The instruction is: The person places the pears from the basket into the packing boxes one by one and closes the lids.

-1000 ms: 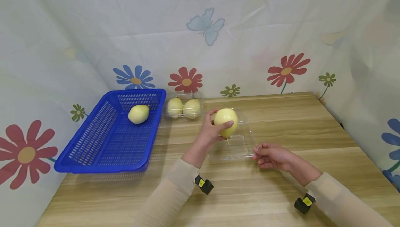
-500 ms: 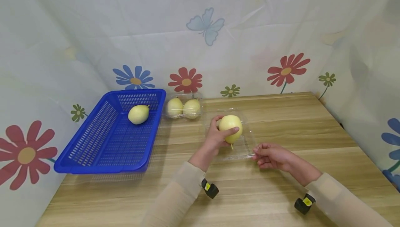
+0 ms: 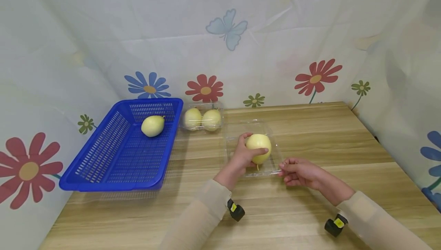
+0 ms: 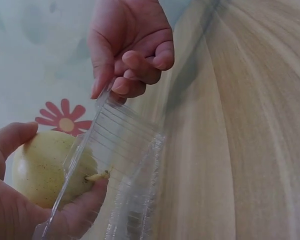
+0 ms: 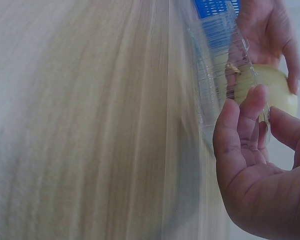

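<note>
My left hand grips a pale yellow pear, fingers and thumb around its sides, stem toward me. The pear is at the mouth of a clear plastic clamshell box, whose lid lies folded back on the far side. In the left wrist view, the stem and the lower part of the pear show through the ribbed clear wall. At the box's near right corner, my right hand pinches the rim between thumb and fingers, as the right wrist view also shows.
On the left stands a blue slotted plastic basket with one pear inside. Beside it, toward the back, a clear box holds two pears. A flower-printed cloth hangs behind and beside the wooden table.
My left hand has brought the pear toward me, slightly right and down into the near part of the clear box. My right hand has stayed at the rim's corner.
</note>
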The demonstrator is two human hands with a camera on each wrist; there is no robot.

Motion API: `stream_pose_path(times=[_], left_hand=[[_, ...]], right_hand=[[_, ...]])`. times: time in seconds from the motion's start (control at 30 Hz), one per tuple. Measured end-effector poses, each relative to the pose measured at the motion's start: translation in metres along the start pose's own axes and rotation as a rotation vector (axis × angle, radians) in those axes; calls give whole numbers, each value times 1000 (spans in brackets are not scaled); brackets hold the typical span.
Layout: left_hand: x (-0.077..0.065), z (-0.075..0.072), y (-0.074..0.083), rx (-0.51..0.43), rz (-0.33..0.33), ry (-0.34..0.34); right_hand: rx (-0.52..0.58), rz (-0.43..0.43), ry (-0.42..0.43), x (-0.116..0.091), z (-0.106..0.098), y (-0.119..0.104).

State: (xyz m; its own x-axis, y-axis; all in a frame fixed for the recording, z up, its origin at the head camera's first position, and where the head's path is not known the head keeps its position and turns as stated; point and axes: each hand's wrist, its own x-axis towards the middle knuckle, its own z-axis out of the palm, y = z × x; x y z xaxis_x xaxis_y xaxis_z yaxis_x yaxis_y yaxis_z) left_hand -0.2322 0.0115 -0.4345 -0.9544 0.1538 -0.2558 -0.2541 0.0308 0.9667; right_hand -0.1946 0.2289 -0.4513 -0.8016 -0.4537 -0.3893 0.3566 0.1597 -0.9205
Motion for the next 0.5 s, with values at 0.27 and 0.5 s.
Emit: stream_pose_path(times=[0.27, 0.5], left_hand=[[0, 6, -6, 12, -27, -32], [1, 6, -8, 32, -33, -77]], right_hand=[[6, 6, -5, -1, 2, -1], [15, 10, -6, -2, 3, -2]])
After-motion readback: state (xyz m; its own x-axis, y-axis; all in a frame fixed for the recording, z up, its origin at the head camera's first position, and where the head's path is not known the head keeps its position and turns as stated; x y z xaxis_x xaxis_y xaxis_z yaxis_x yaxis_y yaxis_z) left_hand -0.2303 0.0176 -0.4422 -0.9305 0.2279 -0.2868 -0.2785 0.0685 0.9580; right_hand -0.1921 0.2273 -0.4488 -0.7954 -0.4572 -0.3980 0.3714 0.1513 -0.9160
